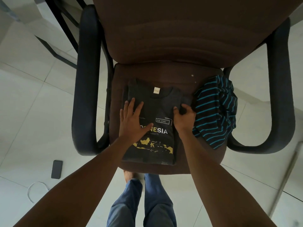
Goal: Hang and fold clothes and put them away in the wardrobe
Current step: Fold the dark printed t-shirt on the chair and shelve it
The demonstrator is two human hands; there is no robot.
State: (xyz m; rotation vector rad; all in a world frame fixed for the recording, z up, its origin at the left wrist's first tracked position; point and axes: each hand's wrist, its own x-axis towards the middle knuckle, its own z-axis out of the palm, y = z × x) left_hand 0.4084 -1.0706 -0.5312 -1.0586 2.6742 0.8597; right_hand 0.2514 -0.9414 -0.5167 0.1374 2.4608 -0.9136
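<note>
Dark printed T-shirt (155,115) lying partly folded on a brown chair seat (164,71). Left hand (132,122) pressed flat, fingers spread — right hand (184,115) pinching the shirt's right edge. Beside it — a crumpled striped garment (216,110).

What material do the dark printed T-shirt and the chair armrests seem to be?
T-shirt: apparently soft matte knit, likely cotton; it folds flat, with a printed graphic. Armrests: dark, smooth, slightly glossy, probably moulded plastic or vinyl-covered padding; the look leaves that open.

Dark printed t-shirt (157,115) folded flat; striped garment (214,110) beside (crumpled).
</note>
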